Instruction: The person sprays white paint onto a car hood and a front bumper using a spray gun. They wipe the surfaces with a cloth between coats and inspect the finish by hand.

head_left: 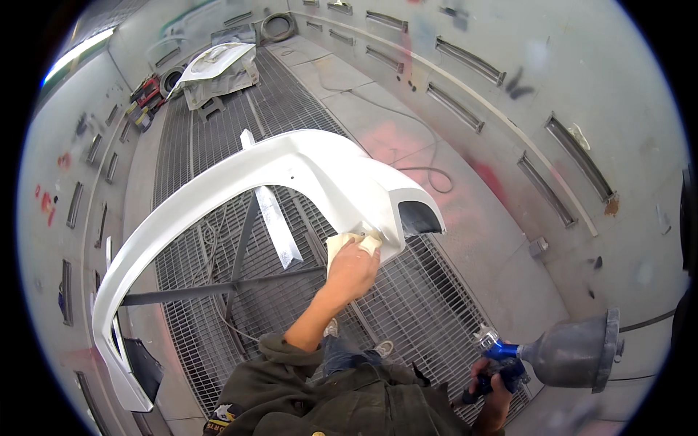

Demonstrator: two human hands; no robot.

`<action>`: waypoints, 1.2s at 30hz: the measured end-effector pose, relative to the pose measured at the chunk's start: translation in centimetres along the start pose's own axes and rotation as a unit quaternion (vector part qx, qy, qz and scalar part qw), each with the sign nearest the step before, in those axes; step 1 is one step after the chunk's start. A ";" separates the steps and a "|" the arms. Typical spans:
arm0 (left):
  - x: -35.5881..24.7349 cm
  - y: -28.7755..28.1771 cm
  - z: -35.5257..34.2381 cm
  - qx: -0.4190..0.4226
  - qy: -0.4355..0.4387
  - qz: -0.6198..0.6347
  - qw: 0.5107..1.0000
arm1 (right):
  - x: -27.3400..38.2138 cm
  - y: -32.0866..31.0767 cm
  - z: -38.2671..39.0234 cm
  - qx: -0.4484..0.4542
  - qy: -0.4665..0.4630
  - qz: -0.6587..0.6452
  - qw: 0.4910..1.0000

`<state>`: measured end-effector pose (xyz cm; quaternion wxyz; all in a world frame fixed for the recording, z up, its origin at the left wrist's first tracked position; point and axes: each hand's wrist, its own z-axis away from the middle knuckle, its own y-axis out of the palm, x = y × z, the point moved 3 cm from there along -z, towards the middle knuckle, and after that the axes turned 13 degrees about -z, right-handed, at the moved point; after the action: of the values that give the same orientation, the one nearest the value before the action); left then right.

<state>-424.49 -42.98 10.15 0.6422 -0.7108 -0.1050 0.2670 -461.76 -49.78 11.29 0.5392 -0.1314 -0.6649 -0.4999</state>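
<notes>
My left hand is closed on a pale yellow cloth and presses it against the near right end of a long, curved white body panel, which looks like a vehicle bumper. Beside the cloth, that end of the panel has a dark opening. Off to the lower right, apart from the panel, my right hand grips a blue spray gun. A large grey paint cup is attached to the gun and points to the right.
A dark metal stand with a silver strip is under the panel, over a floor grate. A hose trails along the right floor. At the back stand a white panel on a covered support and a tyre.
</notes>
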 end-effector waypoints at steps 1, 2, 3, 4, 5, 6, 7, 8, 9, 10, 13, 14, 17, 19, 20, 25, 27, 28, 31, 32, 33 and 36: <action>0.3 -0.6 0.4 -0.018 -0.011 0.067 0.998 | -0.1 -0.1 0.0 -0.003 0.008 -0.007 1.000; 0.6 -1.1 0.7 -0.037 -0.022 0.133 0.990 | -0.1 -0.2 0.0 -0.005 0.016 -0.014 1.000; 1.1 -1.5 1.1 -0.055 -0.034 0.198 0.978 | -0.1 -0.2 0.0 -0.004 0.009 -0.016 1.000; 3.3 -0.1 2.1 -0.083 -0.045 0.205 0.974 | -0.3 0.0 -0.1 0.004 0.007 -0.021 1.000; 3.2 0.1 3.0 -0.079 -0.060 0.222 0.970 | -0.3 -0.1 -0.1 0.002 -0.001 -0.021 1.000; 2.9 0.0 4.0 -0.075 -0.076 0.239 0.965 | -0.6 -0.9 -0.1 0.011 0.006 -0.027 1.000; 2.7 0.3 5.3 -0.072 -0.095 0.255 0.960 | -1.3 -2.3 0.0 0.021 0.016 -0.034 0.999; 2.8 1.4 7.2 -0.102 -0.088 0.260 0.956 | -1.7 -2.9 0.0 0.037 0.030 -0.044 0.998; 2.6 2.8 9.0 -0.124 -0.070 0.232 0.962 | -1.6 -2.7 -0.1 0.036 0.037 -0.040 0.998; 3.0 5.2 11.5 0.001 -0.114 0.190 0.975 | -1.4 -2.2 -0.2 0.038 0.050 -0.040 0.997; 3.2 11.9 18.1 0.178 -0.109 0.138 0.968 | -1.8 -2.0 -0.9 0.026 0.057 -0.034 0.997; 2.2 11.5 20.0 0.088 -0.152 0.274 0.946 | -2.3 -2.0 -1.0 0.019 0.060 -0.028 0.998; 2.7 15.0 24.7 0.029 -0.385 0.568 0.727 | -3.9 -1.3 -2.4 0.012 0.155 -0.077 0.985; 2.5 14.0 24.7 -0.020 -0.470 0.747 0.470 | -4.3 0.6 -3.2 0.017 0.130 -0.026 0.991; 3.1 13.7 24.4 -0.016 -0.447 0.783 0.433 | -5.1 1.2 -3.4 0.012 0.113 0.013 0.993; 5.1 10.9 24.7 -0.065 -0.386 0.847 0.359 | -7.2 3.0 -3.6 0.043 0.098 0.078 0.991; 5.5 10.1 25.7 -0.078 -0.387 0.847 0.356 | -8.6 2.6 -3.0 0.046 0.088 0.085 0.991; 5.7 9.4 26.6 -0.083 -0.375 0.838 0.387 | -9.1 2.9 -2.6 0.042 0.091 0.088 0.991; 6.8 10.8 31.0 -0.083 -0.431 0.790 0.429 | -11.2 3.0 -1.7 0.061 0.102 0.108 0.987; 6.3 10.4 32.6 -0.101 -0.428 0.775 0.454 | -11.2 2.9 -1.4 0.085 0.103 0.116 0.984; 6.7 10.2 34.2 -0.121 -0.427 0.756 0.481 | -12.3 4.0 -1.4 0.111 0.103 0.121 0.981; 8.4 9.2 39.6 -0.178 -0.424 0.695 0.553 | -13.4 10.9 0.1 0.176 0.100 0.125 0.971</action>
<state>-439.62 -6.30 -2.14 -0.0015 -0.4666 0.1159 0.8769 -448.90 -39.72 5.58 0.6759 -0.0657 -0.6633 -0.3143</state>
